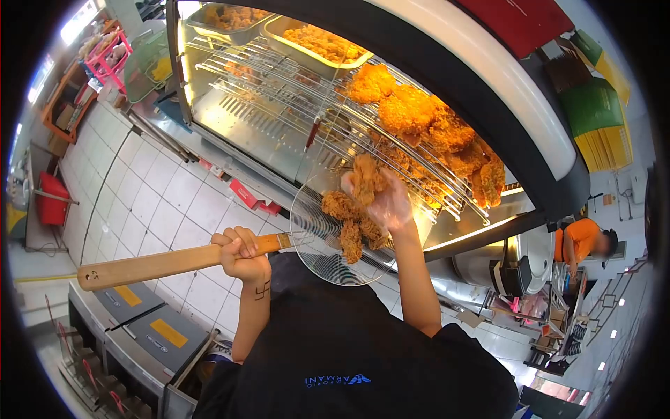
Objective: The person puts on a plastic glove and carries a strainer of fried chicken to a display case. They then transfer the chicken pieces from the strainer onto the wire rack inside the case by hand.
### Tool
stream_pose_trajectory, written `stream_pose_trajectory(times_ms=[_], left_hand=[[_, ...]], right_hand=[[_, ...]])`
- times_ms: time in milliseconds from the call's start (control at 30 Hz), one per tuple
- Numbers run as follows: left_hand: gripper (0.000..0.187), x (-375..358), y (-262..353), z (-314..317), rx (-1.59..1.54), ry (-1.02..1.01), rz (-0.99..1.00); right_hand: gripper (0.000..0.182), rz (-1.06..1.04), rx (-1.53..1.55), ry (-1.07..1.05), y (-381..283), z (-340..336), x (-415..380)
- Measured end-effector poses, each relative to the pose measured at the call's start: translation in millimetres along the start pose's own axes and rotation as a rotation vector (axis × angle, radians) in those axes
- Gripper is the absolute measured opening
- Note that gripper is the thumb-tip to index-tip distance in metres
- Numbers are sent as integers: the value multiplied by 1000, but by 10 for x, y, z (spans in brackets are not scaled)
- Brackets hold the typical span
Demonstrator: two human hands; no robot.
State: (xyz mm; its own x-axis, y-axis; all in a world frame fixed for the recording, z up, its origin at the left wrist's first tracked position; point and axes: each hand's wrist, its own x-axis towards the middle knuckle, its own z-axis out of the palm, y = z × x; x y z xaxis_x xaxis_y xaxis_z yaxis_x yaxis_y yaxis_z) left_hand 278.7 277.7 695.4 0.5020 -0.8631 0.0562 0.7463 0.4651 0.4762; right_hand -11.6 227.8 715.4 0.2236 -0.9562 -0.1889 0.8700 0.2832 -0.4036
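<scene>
My left hand (241,250) is wrapped round the long wooden handle (150,267) of a wire-mesh strainer. The round mesh bowl (317,264) is held at the front of a lit glass food warmer, with several pieces of fried chicken (342,207) lying in it. My right hand (391,204), in what looks like a clear plastic glove, is closed on a piece of fried chicken (366,180) above the strainer. That hand is slightly blurred, and some of its fingers are hidden behind the chicken. Just beyond it, more fried chicken (412,112) sits piled on the warmer's wire rack (279,84).
Metal trays (276,29) of fried pieces stand at the back of the warmer. Its dark curved frame (502,105) arches over the right side. Grey lidded units (157,335) are at lower left. A person in orange (583,241) stands far right.
</scene>
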Motion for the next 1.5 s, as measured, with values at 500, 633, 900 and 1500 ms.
stream_pose_trajectory(times_ms=[500,633,900,1500], left_hand=[[21,-45,21,8,-7,-5,-5],[21,-30,10,-58,-9,-19,5],[21,-20,7,-53,-7,5,-5],[22,30,2,-55,-33,-22,-32]], right_hand=[[47,-395,304,76,-95,-124,707],[60,-292,477,80,0,15,456],[48,-258,593,352,-99,-79,215],[53,-187,652,35,5,-307,144]])
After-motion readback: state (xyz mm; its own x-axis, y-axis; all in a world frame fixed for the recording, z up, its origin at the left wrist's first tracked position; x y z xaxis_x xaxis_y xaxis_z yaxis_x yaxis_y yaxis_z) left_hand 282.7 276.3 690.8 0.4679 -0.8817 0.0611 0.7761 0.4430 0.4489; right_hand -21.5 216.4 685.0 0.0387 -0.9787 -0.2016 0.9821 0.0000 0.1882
